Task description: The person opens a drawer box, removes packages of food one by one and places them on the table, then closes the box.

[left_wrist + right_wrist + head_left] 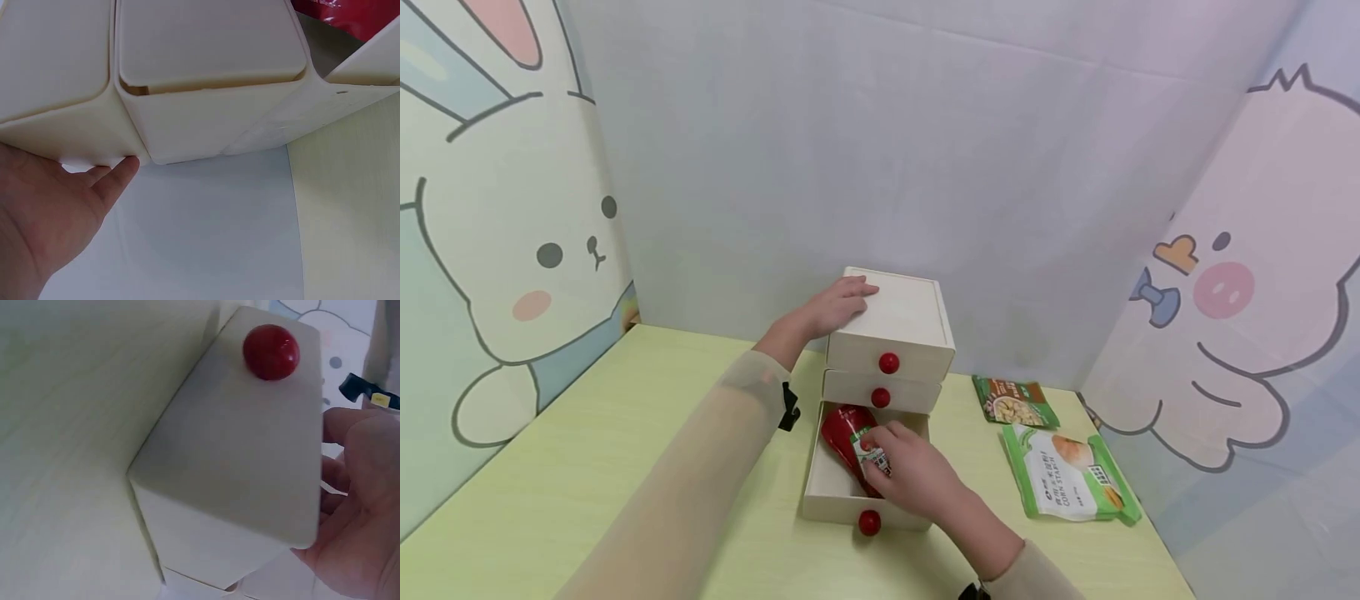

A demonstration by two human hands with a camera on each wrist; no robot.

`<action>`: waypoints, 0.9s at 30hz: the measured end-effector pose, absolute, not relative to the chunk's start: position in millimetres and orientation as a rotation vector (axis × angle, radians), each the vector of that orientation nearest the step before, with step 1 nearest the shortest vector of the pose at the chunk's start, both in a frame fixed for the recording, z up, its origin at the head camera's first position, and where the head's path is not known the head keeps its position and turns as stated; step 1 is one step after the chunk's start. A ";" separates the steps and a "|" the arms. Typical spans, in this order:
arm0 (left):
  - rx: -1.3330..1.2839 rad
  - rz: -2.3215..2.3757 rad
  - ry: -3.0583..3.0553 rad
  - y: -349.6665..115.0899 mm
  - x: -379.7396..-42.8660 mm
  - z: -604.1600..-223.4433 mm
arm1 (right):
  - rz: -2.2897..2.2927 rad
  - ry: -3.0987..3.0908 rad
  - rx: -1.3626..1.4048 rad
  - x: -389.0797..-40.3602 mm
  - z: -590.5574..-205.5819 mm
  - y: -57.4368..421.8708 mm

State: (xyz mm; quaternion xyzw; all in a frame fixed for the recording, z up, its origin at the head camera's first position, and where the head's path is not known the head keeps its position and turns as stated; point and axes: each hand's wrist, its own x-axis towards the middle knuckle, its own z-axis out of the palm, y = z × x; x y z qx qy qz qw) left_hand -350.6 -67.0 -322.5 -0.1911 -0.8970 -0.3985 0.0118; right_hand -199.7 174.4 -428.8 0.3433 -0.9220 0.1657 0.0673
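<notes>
A small white three-drawer cabinet (895, 308) stands on the table with its bottom drawer (831, 507) pulled out. In that drawer lies a shiny red packet (842, 429) with a green and white label. My right hand (913, 471) reaches over the drawer's front and grips the packet, thumb and fingers bent across its label. In the right wrist view, the drawer front with its red knob (271, 352) hides the fingertips and the packet. My left hand (838, 307) rests on the cabinet's top at the left edge, fingers extended; in the left wrist view it lies against the casing.
Right of the cabinet lie a green and white corn starch bag (1063, 475) and, behind it, a smaller green and brown food packet (1015, 402). The upper two drawers, with red knobs (889, 362), are pushed in. A pale curtain (880, 150) hangs behind the table.
</notes>
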 end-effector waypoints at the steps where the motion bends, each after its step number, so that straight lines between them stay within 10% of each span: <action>1: -0.595 -1.240 -2.798 -66.8 -350.4 -322.8 | 0.463 -2.803 1.011 -202.5 -431.6 173.5; 27: -0.600 -1.249 -2.788 -68.4 -353.3 -325.0 | 0.248 -3.032 0.914 -226.5 -451.9 165.4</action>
